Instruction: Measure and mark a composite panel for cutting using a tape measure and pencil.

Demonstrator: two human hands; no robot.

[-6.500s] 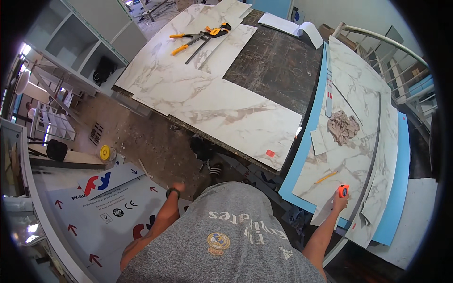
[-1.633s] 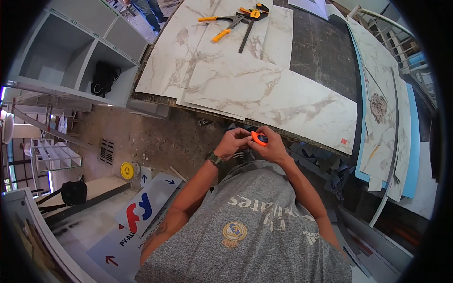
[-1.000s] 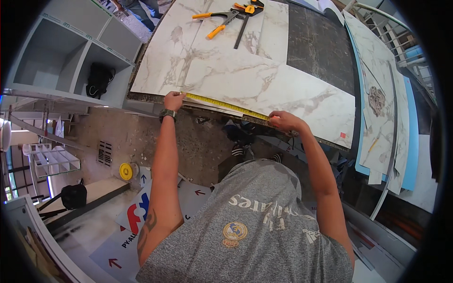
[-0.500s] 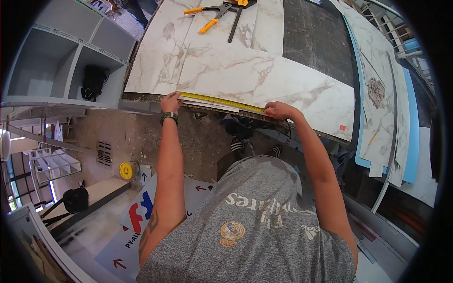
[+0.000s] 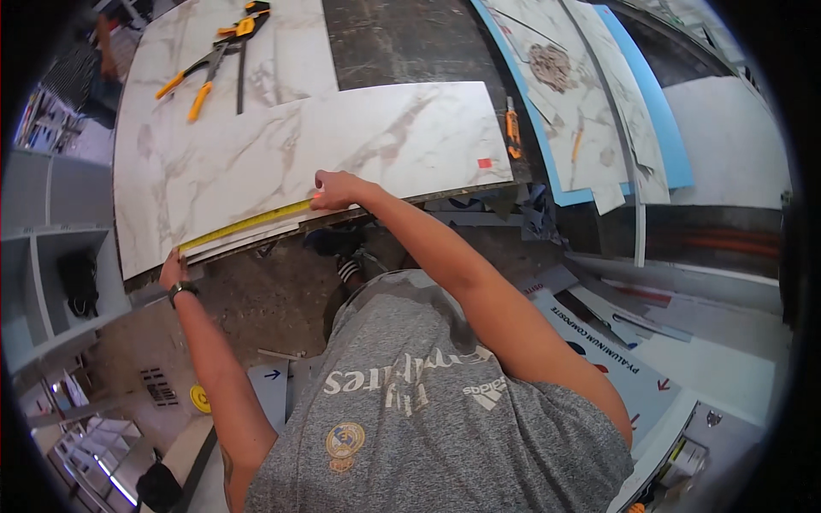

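Observation:
A yellow tape measure blade [image 5: 245, 226] is stretched along the near edge of a white marble-patterned panel [image 5: 376, 128]. At its left end, by the panel's front left corner, my left hand [image 5: 174, 271] has its fingers closed on the blade. My right hand [image 5: 340, 190] grips the other end, farther right on the same edge, with a bit of red showing at its fingers. Whether the tape's case is inside that hand is hidden. Beneath the blade, thin white strip edges [image 5: 256, 232] stick out from the table side.
A black and orange clamp [image 5: 243, 34] and orange-handled pliers-like tool [image 5: 201, 77] lie on the panels. An orange utility knife [image 5: 512, 128] rests right of the panel. Farther right are more marbled sheets [image 5: 590, 162] on a blue board. Open cabinets [image 5: 51, 282] stand left.
My view has turned to the right, so the table sits farther left and tilted. Both hands still hold the tape along the panel edge. The utility knife now shows.

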